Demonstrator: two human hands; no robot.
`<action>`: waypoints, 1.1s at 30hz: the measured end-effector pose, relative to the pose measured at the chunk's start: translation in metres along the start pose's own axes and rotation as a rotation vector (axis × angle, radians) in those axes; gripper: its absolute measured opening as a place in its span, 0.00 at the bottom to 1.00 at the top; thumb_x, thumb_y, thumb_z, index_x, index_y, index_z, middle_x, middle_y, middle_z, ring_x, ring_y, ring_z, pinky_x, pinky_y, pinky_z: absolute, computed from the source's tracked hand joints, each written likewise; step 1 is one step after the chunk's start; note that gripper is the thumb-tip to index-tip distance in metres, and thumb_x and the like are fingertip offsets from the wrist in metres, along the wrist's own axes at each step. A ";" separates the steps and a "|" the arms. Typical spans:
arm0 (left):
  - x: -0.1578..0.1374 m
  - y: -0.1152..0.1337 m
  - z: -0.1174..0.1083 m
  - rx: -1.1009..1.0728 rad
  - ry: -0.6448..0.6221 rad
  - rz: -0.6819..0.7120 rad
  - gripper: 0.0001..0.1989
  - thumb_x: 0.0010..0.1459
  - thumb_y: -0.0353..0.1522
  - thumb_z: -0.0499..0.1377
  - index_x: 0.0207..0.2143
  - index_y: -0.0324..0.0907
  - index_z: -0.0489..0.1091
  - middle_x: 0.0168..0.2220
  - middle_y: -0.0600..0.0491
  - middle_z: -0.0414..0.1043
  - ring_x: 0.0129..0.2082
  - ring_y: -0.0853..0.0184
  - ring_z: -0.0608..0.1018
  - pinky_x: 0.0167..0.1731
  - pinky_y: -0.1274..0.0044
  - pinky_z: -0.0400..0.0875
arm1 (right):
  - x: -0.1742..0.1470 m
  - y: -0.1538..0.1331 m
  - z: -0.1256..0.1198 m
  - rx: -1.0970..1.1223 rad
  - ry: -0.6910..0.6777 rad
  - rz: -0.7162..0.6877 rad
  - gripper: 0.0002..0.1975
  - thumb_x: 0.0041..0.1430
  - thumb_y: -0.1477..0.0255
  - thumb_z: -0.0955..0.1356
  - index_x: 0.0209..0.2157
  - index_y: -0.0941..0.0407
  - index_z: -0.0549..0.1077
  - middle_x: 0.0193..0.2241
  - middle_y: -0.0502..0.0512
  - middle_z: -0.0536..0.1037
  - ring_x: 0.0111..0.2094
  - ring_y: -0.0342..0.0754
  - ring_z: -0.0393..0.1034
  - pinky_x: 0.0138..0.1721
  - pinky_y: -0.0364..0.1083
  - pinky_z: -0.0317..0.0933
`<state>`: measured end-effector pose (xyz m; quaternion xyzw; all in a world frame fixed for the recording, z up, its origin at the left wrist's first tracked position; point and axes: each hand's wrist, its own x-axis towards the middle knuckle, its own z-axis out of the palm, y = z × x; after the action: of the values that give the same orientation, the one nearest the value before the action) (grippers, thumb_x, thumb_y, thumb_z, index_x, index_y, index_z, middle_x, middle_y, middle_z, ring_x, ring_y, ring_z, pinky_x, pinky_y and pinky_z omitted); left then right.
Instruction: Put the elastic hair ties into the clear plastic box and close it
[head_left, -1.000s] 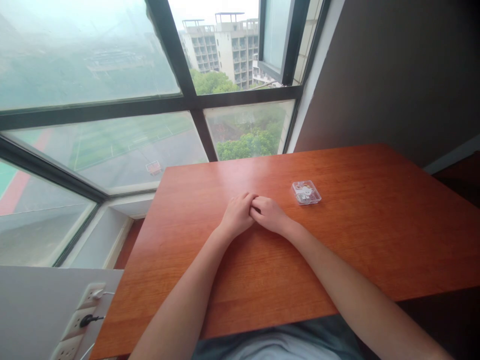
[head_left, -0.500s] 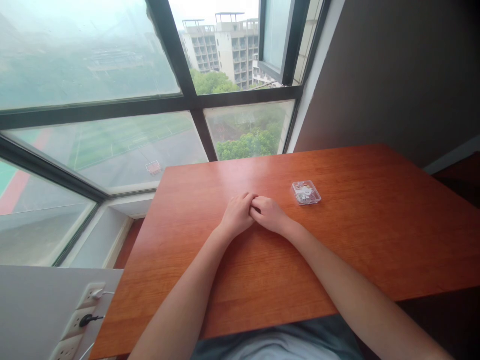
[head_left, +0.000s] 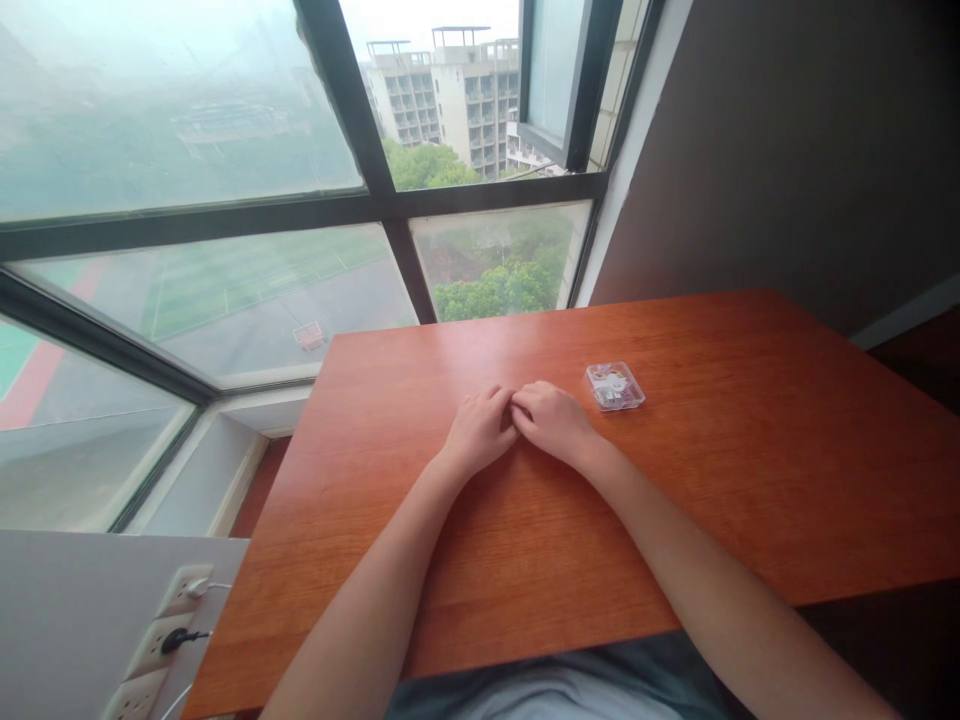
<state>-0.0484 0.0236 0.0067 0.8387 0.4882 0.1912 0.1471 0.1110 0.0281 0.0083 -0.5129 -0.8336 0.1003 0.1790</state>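
My left hand (head_left: 482,430) rests on the table, its fingers curled inward and partly hidden underneath. Against it, fingertips to fingertips, lies my right hand (head_left: 553,420), also loosely curled. Nothing shows in either hand, though the undersides of the fingers are out of sight. Just beyond my right hand sits a small clear plastic box (head_left: 615,387) with white and shiny little pieces inside. What these pieces are is too small to tell. Neither hand touches the box.
Both forearms lie over the reddish-brown wooden table (head_left: 750,430). Behind it are large dark-framed windows (head_left: 495,196), with a grey wall (head_left: 765,150) on the right. Sockets (head_left: 161,640) with plugged-in cables are at lower left, beside the table edge.
My right hand has slid a little to the right and loosened from the clasp, so the hands now meet only at the fingers. My left hand has barely moved.
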 end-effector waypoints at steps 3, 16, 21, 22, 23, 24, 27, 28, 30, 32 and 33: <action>0.000 0.000 0.000 0.000 -0.003 0.004 0.13 0.55 0.34 0.58 0.44 0.44 0.69 0.43 0.50 0.72 0.41 0.62 0.75 0.42 0.71 0.68 | 0.000 0.018 -0.016 -0.143 0.091 0.176 0.12 0.64 0.71 0.60 0.37 0.55 0.76 0.39 0.57 0.78 0.43 0.51 0.66 0.45 0.47 0.58; -0.001 0.001 -0.001 0.000 -0.017 0.007 0.12 0.57 0.34 0.58 0.45 0.44 0.70 0.45 0.50 0.72 0.43 0.62 0.75 0.45 0.69 0.67 | -0.010 0.058 -0.041 -0.301 0.049 0.622 0.16 0.59 0.68 0.63 0.46 0.58 0.73 0.48 0.66 0.71 0.50 0.62 0.62 0.45 0.55 0.58; -0.003 0.003 -0.001 0.000 -0.020 -0.015 0.24 0.57 0.36 0.59 0.56 0.45 0.62 0.48 0.49 0.71 0.46 0.60 0.74 0.48 0.67 0.65 | -0.006 0.044 -0.035 -0.219 0.028 0.480 0.14 0.59 0.66 0.63 0.43 0.55 0.75 0.44 0.64 0.74 0.46 0.59 0.65 0.44 0.54 0.60; -0.004 0.004 -0.001 -0.006 -0.026 -0.019 0.28 0.56 0.37 0.60 0.58 0.45 0.60 0.48 0.49 0.71 0.47 0.59 0.74 0.49 0.67 0.65 | -0.005 0.038 -0.032 -0.191 0.035 0.418 0.14 0.60 0.66 0.63 0.43 0.54 0.74 0.45 0.63 0.75 0.46 0.58 0.65 0.45 0.53 0.60; -0.004 0.005 -0.001 -0.015 -0.032 -0.021 0.32 0.55 0.39 0.61 0.60 0.46 0.57 0.49 0.48 0.71 0.48 0.58 0.73 0.49 0.66 0.65 | -0.005 0.032 -0.028 -0.161 0.047 0.353 0.14 0.60 0.65 0.64 0.45 0.54 0.74 0.46 0.61 0.75 0.47 0.57 0.65 0.46 0.52 0.59; -0.004 0.006 -0.001 -0.026 -0.037 -0.017 0.36 0.53 0.41 0.62 0.62 0.46 0.54 0.51 0.48 0.70 0.50 0.57 0.73 0.50 0.66 0.64 | -0.004 0.024 -0.023 -0.124 0.057 0.294 0.15 0.60 0.64 0.64 0.46 0.54 0.73 0.46 0.60 0.75 0.48 0.56 0.65 0.48 0.51 0.59; -0.005 0.006 0.000 -0.066 -0.032 0.028 0.49 0.47 0.43 0.66 0.66 0.47 0.45 0.59 0.44 0.63 0.56 0.53 0.69 0.54 0.63 0.62 | -0.003 0.003 -0.010 -0.009 0.044 0.181 0.14 0.60 0.65 0.64 0.45 0.56 0.72 0.46 0.60 0.75 0.47 0.53 0.66 0.50 0.49 0.59; -0.004 0.006 0.001 -0.082 -0.026 0.048 0.50 0.47 0.42 0.66 0.67 0.46 0.43 0.61 0.43 0.61 0.58 0.52 0.68 0.55 0.62 0.61 | -0.002 -0.002 -0.007 0.010 0.050 0.178 0.14 0.59 0.65 0.64 0.44 0.57 0.72 0.45 0.60 0.75 0.46 0.54 0.66 0.50 0.49 0.59; -0.004 0.004 0.004 -0.115 -0.010 0.077 0.50 0.47 0.39 0.66 0.67 0.45 0.43 0.62 0.43 0.59 0.59 0.53 0.67 0.56 0.63 0.61 | -0.002 -0.009 -0.002 0.020 0.059 0.165 0.14 0.59 0.65 0.64 0.43 0.58 0.72 0.44 0.61 0.76 0.47 0.54 0.66 0.50 0.49 0.59; -0.003 0.002 0.006 -0.132 0.008 0.084 0.48 0.47 0.37 0.65 0.66 0.44 0.45 0.62 0.42 0.60 0.59 0.54 0.67 0.57 0.64 0.62 | -0.002 -0.012 0.000 0.018 0.070 0.162 0.14 0.59 0.65 0.64 0.43 0.58 0.71 0.43 0.61 0.76 0.47 0.55 0.66 0.50 0.50 0.59; -0.003 0.001 0.008 -0.133 0.017 0.082 0.48 0.47 0.37 0.65 0.66 0.43 0.46 0.62 0.42 0.60 0.59 0.54 0.68 0.57 0.64 0.61 | -0.003 -0.013 0.000 0.016 0.074 0.162 0.14 0.59 0.65 0.64 0.43 0.58 0.71 0.43 0.61 0.76 0.47 0.55 0.66 0.50 0.50 0.59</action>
<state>-0.0455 0.0198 -0.0003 0.8448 0.4409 0.2363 0.1903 0.1018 0.0201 0.0123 -0.5804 -0.7814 0.1019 0.2051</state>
